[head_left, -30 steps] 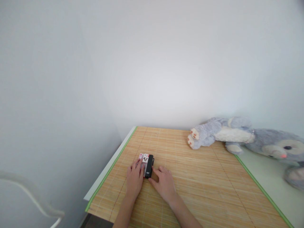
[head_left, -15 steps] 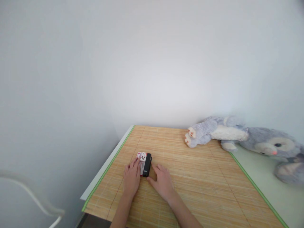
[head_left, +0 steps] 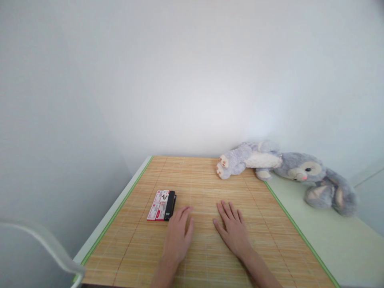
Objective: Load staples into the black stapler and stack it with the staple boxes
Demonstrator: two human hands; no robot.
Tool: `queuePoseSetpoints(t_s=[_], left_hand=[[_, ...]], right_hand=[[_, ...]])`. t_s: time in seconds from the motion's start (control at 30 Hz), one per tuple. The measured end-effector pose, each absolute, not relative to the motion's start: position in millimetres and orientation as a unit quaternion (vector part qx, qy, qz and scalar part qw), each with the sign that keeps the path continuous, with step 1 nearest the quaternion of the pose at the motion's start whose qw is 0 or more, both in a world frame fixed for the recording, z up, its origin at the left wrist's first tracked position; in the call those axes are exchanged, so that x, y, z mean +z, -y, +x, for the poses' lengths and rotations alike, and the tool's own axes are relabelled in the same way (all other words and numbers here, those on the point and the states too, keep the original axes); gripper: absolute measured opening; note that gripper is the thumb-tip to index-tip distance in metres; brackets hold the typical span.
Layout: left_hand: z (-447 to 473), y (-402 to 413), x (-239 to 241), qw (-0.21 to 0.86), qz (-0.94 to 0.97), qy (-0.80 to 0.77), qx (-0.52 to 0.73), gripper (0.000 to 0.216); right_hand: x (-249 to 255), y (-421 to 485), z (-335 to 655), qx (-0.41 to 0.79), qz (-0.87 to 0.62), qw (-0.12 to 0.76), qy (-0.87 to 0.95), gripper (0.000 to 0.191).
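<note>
Free mat (head_left: 196, 182) runs between the black stapler (head_left: 170, 206) and plush rabbit (head_left: 264, 160).

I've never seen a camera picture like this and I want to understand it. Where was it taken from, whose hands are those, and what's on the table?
There's no robot here. A person wears a camera on their head, looking forward and down, so you see roughly what they see. Those are the person's own left hand and right hand. Both are open and hold nothing. Just beyond the left hand lies a black stapler, with red-and-white packets along its left side. They're on a straw-coloured mat with green edges. At the back right, a grey toy rabbit lies partly on the mat.
</note>
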State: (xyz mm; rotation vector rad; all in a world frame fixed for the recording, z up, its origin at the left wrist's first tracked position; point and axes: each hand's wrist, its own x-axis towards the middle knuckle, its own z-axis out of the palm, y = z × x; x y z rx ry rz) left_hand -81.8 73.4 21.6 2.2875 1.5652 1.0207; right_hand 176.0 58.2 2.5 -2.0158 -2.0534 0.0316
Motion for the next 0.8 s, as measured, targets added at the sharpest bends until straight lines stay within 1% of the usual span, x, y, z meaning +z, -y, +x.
queuePoseSetpoints(t_s=[0.07, 0.13, 0.23, 0.63, 0.8], left_hand=[[-57, -70, 17, 0.093, 0.801, -0.518, 0.285, 0.049], [-43, -71, 10, 0.066, 0.811, -0.528, 0.243, 0.057], [-37, -75, 1, 0.036, 0.810, -0.546, 0.213, 0.064], [-23, -80, -4, 0.021, 0.791, -0.570, 0.219, 0.065], [-23, -80, -2, 0.028, 0.790, -0.570, 0.224, 0.066]], right_hand=[[2, -58, 172, -0.004, -0.713, 0.110, 0.692, 0.066], [2, -57, 167, -0.015, -0.725, 0.097, 0.682, 0.066], [2, -56, 162, -0.024, -0.729, 0.090, 0.678, 0.067], [-1, -51, 160, -0.021, -0.707, 0.093, 0.701, 0.070], [-4, -47, 156, -0.034, -0.727, 0.100, 0.679, 0.071]])
